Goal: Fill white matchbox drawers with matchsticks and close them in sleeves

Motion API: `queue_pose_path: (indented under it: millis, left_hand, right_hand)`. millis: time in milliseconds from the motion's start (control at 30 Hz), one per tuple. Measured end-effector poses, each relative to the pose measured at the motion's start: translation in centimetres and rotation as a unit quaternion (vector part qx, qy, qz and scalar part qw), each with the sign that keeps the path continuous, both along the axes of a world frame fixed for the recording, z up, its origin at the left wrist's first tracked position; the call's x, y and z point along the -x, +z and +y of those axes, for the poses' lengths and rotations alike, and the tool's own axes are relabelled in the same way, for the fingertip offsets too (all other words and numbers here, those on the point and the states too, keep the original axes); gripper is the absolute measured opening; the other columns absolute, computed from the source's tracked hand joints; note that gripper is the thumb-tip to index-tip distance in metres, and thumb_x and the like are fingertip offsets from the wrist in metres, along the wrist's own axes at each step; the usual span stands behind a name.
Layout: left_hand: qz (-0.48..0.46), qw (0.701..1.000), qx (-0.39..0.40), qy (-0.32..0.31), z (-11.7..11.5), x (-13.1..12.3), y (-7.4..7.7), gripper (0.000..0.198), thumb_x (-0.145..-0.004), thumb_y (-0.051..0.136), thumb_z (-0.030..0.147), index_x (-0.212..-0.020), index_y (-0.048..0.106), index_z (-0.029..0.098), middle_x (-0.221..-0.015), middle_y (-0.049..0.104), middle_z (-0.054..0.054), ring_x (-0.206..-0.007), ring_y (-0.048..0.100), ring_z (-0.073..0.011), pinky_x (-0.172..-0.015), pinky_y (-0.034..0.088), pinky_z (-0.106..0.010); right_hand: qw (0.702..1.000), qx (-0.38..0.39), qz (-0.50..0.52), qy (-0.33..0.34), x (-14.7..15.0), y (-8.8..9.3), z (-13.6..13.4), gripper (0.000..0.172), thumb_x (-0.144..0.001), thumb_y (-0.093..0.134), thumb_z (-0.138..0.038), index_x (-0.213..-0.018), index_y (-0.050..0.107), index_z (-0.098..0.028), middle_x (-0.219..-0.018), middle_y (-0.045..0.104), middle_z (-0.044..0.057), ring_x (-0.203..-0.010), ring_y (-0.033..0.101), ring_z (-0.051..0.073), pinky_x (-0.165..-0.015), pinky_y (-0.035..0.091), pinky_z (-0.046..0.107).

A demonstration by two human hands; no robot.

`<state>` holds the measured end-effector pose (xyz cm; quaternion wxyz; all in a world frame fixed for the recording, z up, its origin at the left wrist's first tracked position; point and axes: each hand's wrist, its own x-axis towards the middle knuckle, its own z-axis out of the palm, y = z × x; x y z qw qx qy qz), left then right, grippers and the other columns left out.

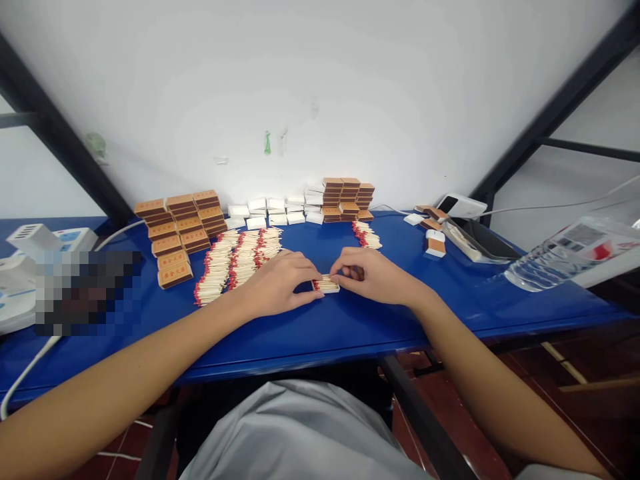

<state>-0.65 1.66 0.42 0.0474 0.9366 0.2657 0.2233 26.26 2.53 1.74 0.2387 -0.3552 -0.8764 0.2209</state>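
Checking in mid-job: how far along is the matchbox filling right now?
Looks done: stacks of closed orange boxes at the left, though their fill cannot be seen. In hand: the left hand and right hand pinch one tray of matches on the blue table. Left: rows of loose matches, a smaller match pile and a row of white trays, so much seems to remain.

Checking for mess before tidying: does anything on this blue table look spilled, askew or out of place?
A clear water bottle lies on its side at far right. Left of it a few matchboxes sit scattered, away from the neat stacks. The match tray between left hand and right hand looks straight.
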Motion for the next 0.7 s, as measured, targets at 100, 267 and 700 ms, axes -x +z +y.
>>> queue_pose_path:
  millis: [100, 267, 700]
  left_hand:
    - [-0.001, 1.000, 0.001, -0.001, 0.0, 0.0, 0.1, 0.023, -0.105, 0.068, 0.041, -0.111, 0.077, 0.020, -0.113, 0.079, -0.006, -0.105, 0.071, -0.0247, -0.097, 0.049, -0.041]
    - [0.002, 1.000, 0.003, 0.003, 0.0, 0.0, 0.0, 0.022, -0.106, 0.068, 0.041, -0.110, 0.077, 0.021, -0.113, 0.079, -0.006, -0.105, 0.071, -0.0249, -0.097, 0.048, -0.041]
    - [-0.005, 1.000, -0.002, -0.005, 0.1, 0.0, -0.1, 0.018, -0.104, 0.070, 0.036, -0.108, 0.079, 0.021, -0.114, 0.079, -0.007, -0.107, 0.071, -0.0250, -0.097, 0.051, -0.041]
  right_hand:
    - [1.000, 0.001, 0.002, -0.008, 0.1, 0.0, 0.0, 0.013, -0.099, 0.069, -0.030, -0.098, 0.078, -0.021, -0.085, 0.061, 0.003, -0.070, 0.055, 0.015, -0.064, 0.045, 0.028]
    - [1.000, -0.009, 0.015, -0.014, 0.5, -0.3, 0.1, 0.008, -0.096, 0.067, -0.023, -0.097, 0.074, -0.020, -0.084, 0.060, 0.001, -0.070, 0.055, 0.014, -0.064, 0.044, 0.027]
    - [1.000, -0.008, -0.007, -0.029, 1.1, -0.7, 0.0, 0.006, -0.095, 0.064, -0.021, -0.100, 0.066, -0.021, -0.080, 0.058, -0.002, -0.069, 0.053, 0.014, -0.065, 0.041, 0.028]
